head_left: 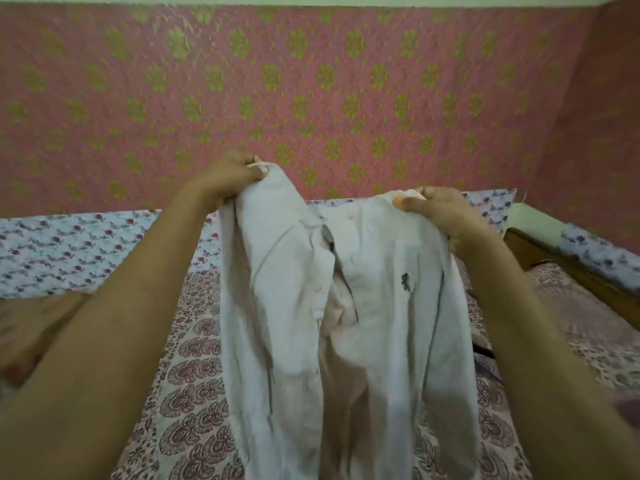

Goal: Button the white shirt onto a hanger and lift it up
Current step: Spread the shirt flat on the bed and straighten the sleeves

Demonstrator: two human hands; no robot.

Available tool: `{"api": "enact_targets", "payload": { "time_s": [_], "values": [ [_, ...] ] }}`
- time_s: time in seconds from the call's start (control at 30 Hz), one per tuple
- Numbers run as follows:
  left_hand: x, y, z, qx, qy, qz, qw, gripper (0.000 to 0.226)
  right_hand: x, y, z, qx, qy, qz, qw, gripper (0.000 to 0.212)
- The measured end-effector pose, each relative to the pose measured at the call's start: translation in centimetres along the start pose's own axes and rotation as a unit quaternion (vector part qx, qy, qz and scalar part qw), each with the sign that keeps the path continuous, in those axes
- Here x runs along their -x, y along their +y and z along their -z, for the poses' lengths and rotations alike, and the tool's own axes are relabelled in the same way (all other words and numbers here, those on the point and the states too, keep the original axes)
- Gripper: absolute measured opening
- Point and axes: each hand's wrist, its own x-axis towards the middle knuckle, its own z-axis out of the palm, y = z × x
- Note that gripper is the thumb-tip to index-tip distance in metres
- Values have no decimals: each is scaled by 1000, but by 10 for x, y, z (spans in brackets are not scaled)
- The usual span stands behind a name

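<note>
The white shirt (374, 306) hangs in front of me above the bed, its front facing me and open down the middle, with a small dark logo on the chest. My left hand (228, 178) grips its upper left shoulder, held higher. My right hand (440, 209) grips the upper right shoulder, thumb pressed on the cloth. No hanger shows in this view.
A bed with a maroon paisley-print sheet (194, 386) lies below the shirt. A blue floral cloth (69, 251) covers its far side. A pink wall with gold flower pattern (311, 81) stands behind. A wooden bed edge (568, 268) runs at the right.
</note>
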Motion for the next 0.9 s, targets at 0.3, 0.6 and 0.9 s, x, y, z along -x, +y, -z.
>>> {"api": "enact_targets", "payload": {
  "time_s": [0.3,0.6,0.9],
  "values": [
    [-80,-143,-128,13,-48,74,996,18,-82,173,-39,72,91,-103,988,22],
    [-164,-261,-237,62,-61,107,990,22,-178,288,-104,73,224,-147,961,33],
    [-248,-381,-372,93,-99,126,983,28,-288,429,-143,97,301,-171,933,27]
  ]
}}
